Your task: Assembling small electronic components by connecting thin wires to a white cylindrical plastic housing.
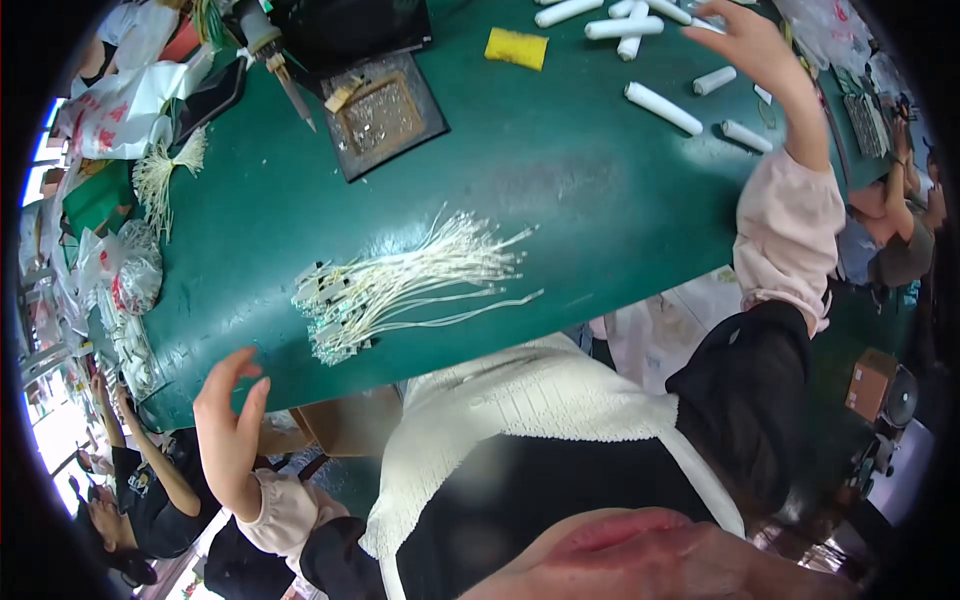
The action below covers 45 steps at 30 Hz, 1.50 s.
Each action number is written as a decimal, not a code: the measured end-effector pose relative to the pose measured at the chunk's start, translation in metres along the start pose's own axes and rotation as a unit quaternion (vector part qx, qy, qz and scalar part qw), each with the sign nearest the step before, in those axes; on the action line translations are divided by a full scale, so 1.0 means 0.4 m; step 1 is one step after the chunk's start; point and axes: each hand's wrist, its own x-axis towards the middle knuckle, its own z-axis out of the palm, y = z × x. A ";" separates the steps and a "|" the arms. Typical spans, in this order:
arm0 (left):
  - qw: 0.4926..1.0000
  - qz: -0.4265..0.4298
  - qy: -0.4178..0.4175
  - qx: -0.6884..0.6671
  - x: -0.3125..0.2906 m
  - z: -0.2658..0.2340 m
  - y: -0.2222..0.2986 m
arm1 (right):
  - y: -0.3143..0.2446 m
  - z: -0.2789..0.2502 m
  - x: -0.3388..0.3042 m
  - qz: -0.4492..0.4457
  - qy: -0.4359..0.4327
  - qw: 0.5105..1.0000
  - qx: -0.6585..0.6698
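My left hand (228, 425) is at the table's near left edge, with thumb and fingers apart and nothing in them. My right hand (765, 58) reaches to the far right, its thumb and fingers spread around the end of a white tube; no firm grip on it shows. Several more white tubes lie about there, among them a long one (663, 108). Between my hands, a bundle of thin white cables (430, 265) rests on the green table (590, 225). Small greenish boards or connectors (335, 335) sit at the bundle's left end.
A soldering iron (290, 95) points down beside a dark tray (390, 115) holding metal scraps. A yellow sponge (516, 48) lies at the back. Another cable bunch (165, 180) and plastic bags (130, 265) line the left side. Other people sit at both sides.
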 end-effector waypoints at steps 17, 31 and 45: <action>0.964 0.261 0.012 -0.048 0.205 0.096 0.034 | -0.036 0.002 -0.210 0.137 -0.116 0.984 -0.011; 0.947 0.304 0.088 0.053 0.135 0.228 0.113 | -0.602 0.034 -0.069 0.008 -0.472 0.782 0.406; 0.964 0.121 -0.136 -0.192 0.248 0.064 0.105 | -0.732 0.012 0.012 -0.023 -0.416 0.821 0.390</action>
